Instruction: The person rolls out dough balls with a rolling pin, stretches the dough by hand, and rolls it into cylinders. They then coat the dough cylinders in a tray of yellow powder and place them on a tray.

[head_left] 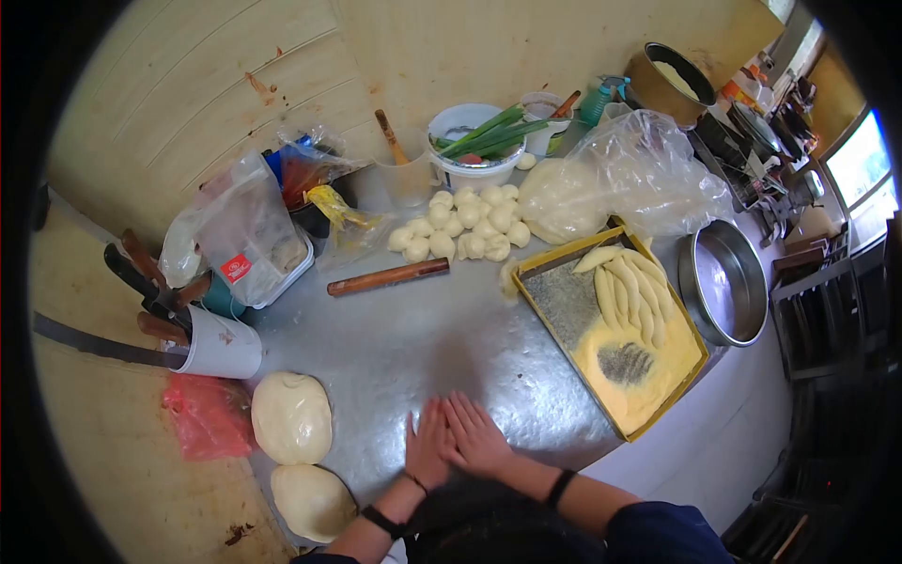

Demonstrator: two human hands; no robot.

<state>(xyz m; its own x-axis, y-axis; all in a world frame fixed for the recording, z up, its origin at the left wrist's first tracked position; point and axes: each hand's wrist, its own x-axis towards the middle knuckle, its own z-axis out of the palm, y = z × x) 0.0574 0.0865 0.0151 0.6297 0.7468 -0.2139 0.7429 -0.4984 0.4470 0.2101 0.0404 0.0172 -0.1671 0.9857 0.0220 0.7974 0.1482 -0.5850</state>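
Observation:
My left hand [427, 444] and my right hand [476, 438] are side by side at the near edge of the metal table [395, 343], touching each other. Fingers on both are stretched forward, palms down; whatever may lie under them is hidden. To the left rest two large dough lumps [291, 418], one behind the other. Beyond my hands lies a wooden rolling pin [388, 277]. Several small dough balls [470, 221] are gathered behind it. At the right, a yellow-edged tray [615, 418] holds yellow flour and several long dough strips [634, 293].
A knife holder [221, 346] and a red plastic bag [209, 418] stand at the left. At the back are a white bucket [474, 176] with green onions and a large dough mass [564, 202] partly under clear plastic. A round metal pan [723, 282] sits right of the tray.

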